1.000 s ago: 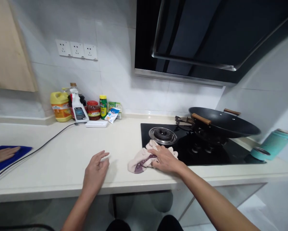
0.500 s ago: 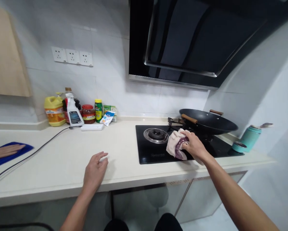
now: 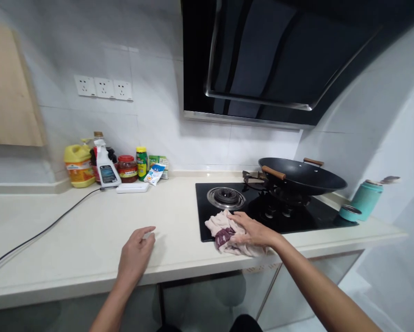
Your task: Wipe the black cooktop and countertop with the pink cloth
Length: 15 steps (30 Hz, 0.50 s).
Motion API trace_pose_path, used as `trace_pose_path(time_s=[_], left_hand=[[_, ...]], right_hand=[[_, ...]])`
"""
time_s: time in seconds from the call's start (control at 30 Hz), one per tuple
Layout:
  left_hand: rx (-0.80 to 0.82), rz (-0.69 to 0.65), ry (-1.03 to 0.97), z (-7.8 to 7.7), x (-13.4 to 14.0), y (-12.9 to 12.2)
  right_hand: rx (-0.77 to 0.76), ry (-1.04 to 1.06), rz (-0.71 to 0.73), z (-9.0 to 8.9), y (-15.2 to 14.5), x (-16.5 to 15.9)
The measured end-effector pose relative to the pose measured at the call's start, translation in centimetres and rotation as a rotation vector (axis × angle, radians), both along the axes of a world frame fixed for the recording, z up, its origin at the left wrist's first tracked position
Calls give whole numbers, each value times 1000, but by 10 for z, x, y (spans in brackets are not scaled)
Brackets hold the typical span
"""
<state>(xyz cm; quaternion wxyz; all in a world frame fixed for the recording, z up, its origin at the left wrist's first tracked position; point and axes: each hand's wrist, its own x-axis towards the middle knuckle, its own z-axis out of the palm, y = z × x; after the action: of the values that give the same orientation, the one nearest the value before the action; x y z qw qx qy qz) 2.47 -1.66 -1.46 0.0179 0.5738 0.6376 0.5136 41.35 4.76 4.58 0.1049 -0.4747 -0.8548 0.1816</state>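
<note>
My right hand [image 3: 251, 229] presses down on a crumpled pale pink cloth [image 3: 224, 224] with a dark purple patch, its fingers gripping the folds. The cloth lies over the front left of the black glass gas hob [image 3: 203, 203] and onto the counter's front edge. Just behind it is the round left burner [image 3: 226, 197]. My left hand [image 3: 136, 253] rests on the pale countertop [image 3: 179, 221], holding nothing, with loosely bent fingers and the thumb apart.
A black wok [image 3: 302, 177] with wooden handles sits on the right burner. Beyond it stand a turquoise container [image 3: 368, 201] and a small turquoise cup [image 3: 350, 212]. Bottles, jars and a spray bottle [image 3: 106, 166] line the wall. A black cable [image 3: 51, 227] crosses the counter.
My right hand has moved the cloth leftward and toward the front edge of the hob. My left hand stays put. Another person's hand on a blue cloth at far left is out of view.
</note>
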Motion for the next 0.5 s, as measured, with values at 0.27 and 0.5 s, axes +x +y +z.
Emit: trace_pose_path(time_s=[0.27,0.5], left_hand=[[-3,-37,29,2,4,-3],[-9,-49,8,0,5,-4]], right_hand=[[274,16,-42,-42,-9,-70],[163,52,-82,-23,27,-98]])
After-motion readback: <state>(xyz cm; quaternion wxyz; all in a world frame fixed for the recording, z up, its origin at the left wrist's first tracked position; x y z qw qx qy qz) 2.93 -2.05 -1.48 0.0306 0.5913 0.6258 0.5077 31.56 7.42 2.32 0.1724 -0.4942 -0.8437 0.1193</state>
